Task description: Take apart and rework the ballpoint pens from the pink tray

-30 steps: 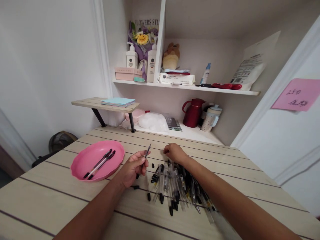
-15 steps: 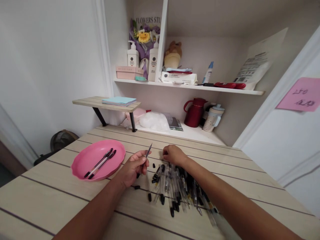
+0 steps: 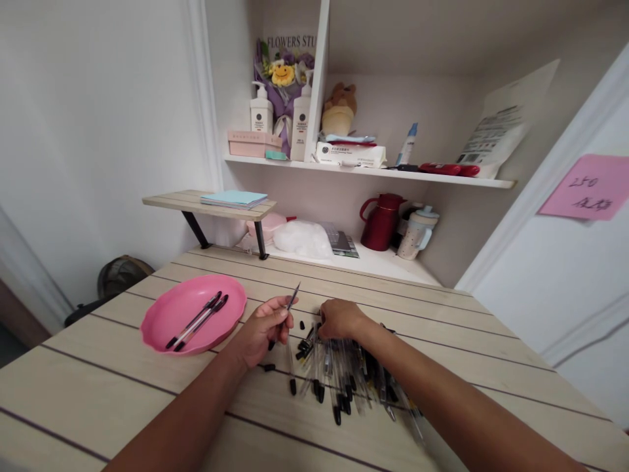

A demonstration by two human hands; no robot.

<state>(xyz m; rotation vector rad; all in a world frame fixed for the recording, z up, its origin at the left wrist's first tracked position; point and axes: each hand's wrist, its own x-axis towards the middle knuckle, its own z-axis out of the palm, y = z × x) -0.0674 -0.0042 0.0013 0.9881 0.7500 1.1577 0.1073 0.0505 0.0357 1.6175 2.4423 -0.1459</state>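
My left hand [image 3: 263, 329] is closed around a clear pen [image 3: 291, 300] that points up and away, just left of a heap of several clear pens with black caps [image 3: 344, 373] on the wooden table [image 3: 98, 387]. My right hand [image 3: 339, 319] rests knuckles-up on the far end of that heap, fingers curled down into the pens; what they grip is hidden. Loose black caps [image 3: 301, 324] lie between the two hands. A pink plate [image 3: 162, 321] to the left holds two capped pens [image 3: 196, 320].
Behind the table, a low shelf carries a red jug [image 3: 379, 221], a pale cup [image 3: 415, 232] and a white bag [image 3: 301, 238]. A small wooden riser [image 3: 206, 206] holds blue paper. Bottles and boxes line the upper shelf. A pink note [image 3: 584, 187] sticks on the right wall.
My right hand has drawn back and down from the bare table onto the far end of the pen heap. The left hand holds its pen in much the same place.
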